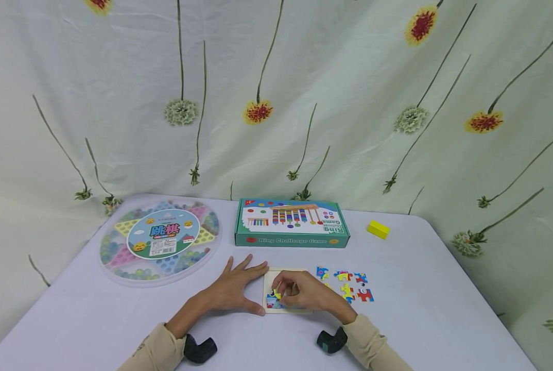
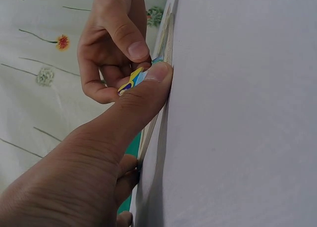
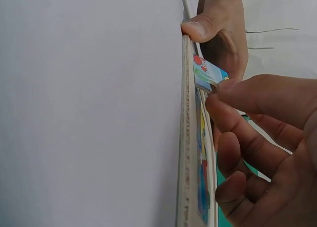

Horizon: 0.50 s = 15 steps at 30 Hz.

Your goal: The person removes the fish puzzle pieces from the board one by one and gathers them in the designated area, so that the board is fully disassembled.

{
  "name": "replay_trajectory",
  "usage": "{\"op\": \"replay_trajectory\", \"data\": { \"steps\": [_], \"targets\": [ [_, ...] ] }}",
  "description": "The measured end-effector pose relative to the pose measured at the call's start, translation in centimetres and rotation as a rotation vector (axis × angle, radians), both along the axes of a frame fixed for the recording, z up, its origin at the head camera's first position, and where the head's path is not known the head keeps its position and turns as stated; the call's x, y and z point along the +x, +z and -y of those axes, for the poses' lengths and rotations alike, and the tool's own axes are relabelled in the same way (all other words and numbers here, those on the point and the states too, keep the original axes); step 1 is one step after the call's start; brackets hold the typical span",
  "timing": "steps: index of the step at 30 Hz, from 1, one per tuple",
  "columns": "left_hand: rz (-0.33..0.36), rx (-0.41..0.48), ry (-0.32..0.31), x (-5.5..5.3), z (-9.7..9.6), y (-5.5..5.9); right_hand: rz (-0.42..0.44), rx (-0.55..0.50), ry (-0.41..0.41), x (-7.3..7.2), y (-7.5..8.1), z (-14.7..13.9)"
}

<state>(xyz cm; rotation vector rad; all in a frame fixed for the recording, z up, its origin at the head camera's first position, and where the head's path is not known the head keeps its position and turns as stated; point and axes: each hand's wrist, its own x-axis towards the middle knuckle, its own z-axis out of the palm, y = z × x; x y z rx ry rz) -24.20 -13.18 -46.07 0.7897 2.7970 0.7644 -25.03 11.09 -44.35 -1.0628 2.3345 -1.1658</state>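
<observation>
A shallow puzzle tray with a pale rim lies flat in front of the person. My left hand rests against its left side, fingers spread and thumb by the near left corner. Over the tray, my right hand pinches a jigsaw piece between thumb and index finger. This piece is tilted, near the tray's left corner, with light blue, red and yellow print. Other colored pieces show in the tray under the right hand, which partly hides them. Several loose jigsaw pieces lie right of the tray.
Behind the tray is a green Ring Challenge Game box. A round Chinese checkers set with marbles lies at left. A yellow block sits back right. The white-covered table meets a flowered curtain.
</observation>
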Motion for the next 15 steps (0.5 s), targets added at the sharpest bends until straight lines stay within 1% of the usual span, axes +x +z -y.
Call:
{"op": "replay_trajectory", "data": {
  "steps": [5,9,15],
  "targets": [
    [0.001,-0.009,0.004,-0.04,-0.07,-0.01,0.012,-0.016,0.004,0.03,-0.11,0.12],
    [-0.006,-0.011,0.001,-0.05,-0.03,-0.04,-0.002,-0.031,0.006,0.07,-0.14,0.25],
    [-0.004,-0.013,0.006,-0.06,-0.06,-0.12,0.001,-0.030,-0.016,0.30,0.04,0.38]
  ]
}}
